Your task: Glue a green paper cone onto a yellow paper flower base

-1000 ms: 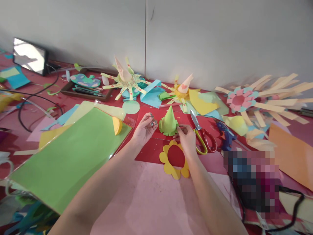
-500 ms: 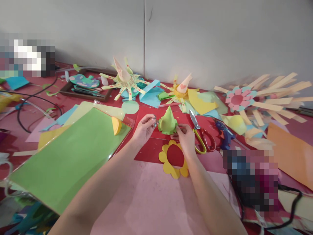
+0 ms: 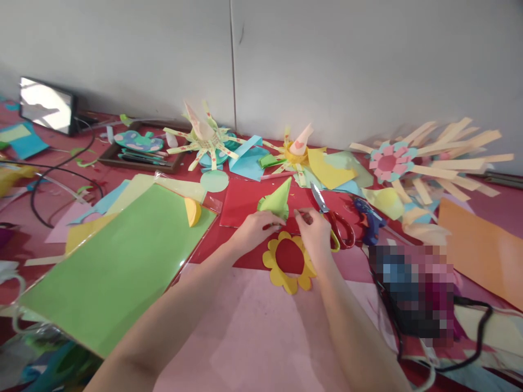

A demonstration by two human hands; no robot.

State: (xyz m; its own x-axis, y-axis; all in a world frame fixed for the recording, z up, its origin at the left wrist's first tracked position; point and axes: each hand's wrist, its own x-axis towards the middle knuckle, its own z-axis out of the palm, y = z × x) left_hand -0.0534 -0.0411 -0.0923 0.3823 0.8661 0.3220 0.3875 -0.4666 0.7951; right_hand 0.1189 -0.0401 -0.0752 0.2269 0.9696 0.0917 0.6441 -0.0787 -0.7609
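Observation:
A light green paper cone (image 3: 279,197) with a fringed, cut base leans to the right above the red paper. My left hand (image 3: 257,230) is closed at the cone's lower edge, and its fingertips are partly hidden under the fringe. Just right of the cone, my right hand (image 3: 315,231) has its fingers bent and slightly apart, with nothing visible between them. Below both hands lies a yellow flower-shaped paper ring (image 3: 269,260) with a round hole. Scissors (image 3: 319,199) with red and yellow handles rest beyond my right hand, which partly covers one handle.
Left lies a green paper pack (image 3: 118,261) with a folded yellow piece (image 3: 193,211) on it. Paper flowers with cones (image 3: 203,130) stand along the wall. A brown tray (image 3: 143,160) holds pens. A blue tool (image 3: 370,220) is right, and pink paper (image 3: 245,332) lies in front.
My left hand has moved right and down onto the cone's base. The cone has tipped from upright to leaning right. My right hand has come off the cone's fringe.

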